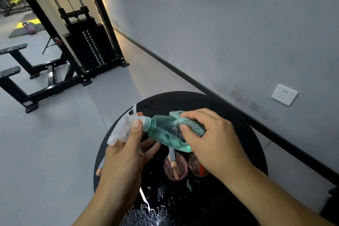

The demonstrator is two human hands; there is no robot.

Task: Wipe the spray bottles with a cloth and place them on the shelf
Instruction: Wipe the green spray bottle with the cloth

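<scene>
Wiping is under way: the left hand (pixel 126 145) grips the teal spray bottle (pixel 163 134) by its neck above the round surface (pixel 229 115), while the right hand (pixel 211 139) presses the cloth (pixel 190 124) around its body. Next likely comes shelving it; no shelf shows.

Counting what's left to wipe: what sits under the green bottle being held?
Two pinkish bottles stand on the wet black table, below the green bottle. The right hand covers part of one.
</scene>
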